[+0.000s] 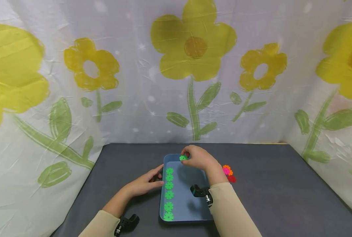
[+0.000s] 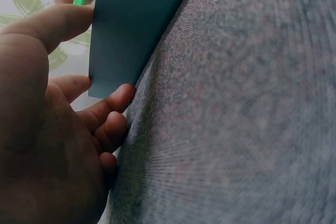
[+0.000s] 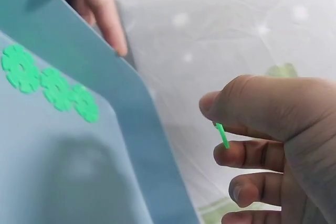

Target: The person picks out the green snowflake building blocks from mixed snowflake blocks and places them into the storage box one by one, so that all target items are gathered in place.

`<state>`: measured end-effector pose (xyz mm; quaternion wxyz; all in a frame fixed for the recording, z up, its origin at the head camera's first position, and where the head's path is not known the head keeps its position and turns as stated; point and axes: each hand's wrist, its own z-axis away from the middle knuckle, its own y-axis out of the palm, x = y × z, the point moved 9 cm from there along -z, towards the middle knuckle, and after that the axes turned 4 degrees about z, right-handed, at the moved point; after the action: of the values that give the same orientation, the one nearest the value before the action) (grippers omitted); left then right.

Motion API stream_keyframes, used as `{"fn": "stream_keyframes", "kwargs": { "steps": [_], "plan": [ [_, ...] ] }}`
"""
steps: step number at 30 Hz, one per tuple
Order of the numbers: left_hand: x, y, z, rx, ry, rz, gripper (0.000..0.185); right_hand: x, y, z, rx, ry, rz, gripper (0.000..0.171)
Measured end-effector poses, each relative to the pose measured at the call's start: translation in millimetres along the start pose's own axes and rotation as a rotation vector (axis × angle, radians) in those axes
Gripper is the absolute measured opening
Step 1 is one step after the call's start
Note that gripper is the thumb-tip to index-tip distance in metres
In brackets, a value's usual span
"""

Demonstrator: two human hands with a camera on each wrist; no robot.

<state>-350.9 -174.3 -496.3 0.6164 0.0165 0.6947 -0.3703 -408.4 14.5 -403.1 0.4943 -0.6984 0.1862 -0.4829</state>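
Note:
My right hand (image 1: 200, 159) pinches a green flower-shaped disc (image 1: 183, 158) between thumb and fingertips, over the far end of a blue tray (image 1: 190, 218). Seen edge-on in the right wrist view, the green disc (image 3: 222, 135) sticks out below the thumb. A column of green discs (image 1: 169, 195) lies flat along the tray's left side. My left hand (image 1: 143, 184) is at the tray's left edge, its thumb and forefinger extended with their tips against the wall. In the left wrist view, the other fingers (image 2: 113, 129) are loosely bent low beside the tray's outer wall (image 2: 123, 40).
Right of the tray, partly behind my right forearm, lie orange (image 1: 229, 169), pink (image 1: 226, 171) and red discs (image 1: 231, 178) on the dark grey table (image 1: 282, 194). A flower-printed curtain (image 1: 134, 98) stands behind the table and along its sides.

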Motion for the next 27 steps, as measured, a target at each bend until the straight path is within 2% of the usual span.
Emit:
{"fn": "stream_keyframes", "kwargs": {
  "steps": [7,18,27],
  "plan": [
    [-0.5,1.4,-1.8,-0.002,0.004,0.003,0.077,3,25,-20,0.018,-0.001,0.069,0.026],
    [-0.4,0.2,0.3,0.002,-0.011,0.025,0.076,-2,56,-31,-0.082,-0.004,0.197,0.03],
    [-0.5,-0.3,0.2,0.005,-0.007,0.011,0.075,1,68,-35,-0.142,-0.026,0.301,0.013]
  ]
}}
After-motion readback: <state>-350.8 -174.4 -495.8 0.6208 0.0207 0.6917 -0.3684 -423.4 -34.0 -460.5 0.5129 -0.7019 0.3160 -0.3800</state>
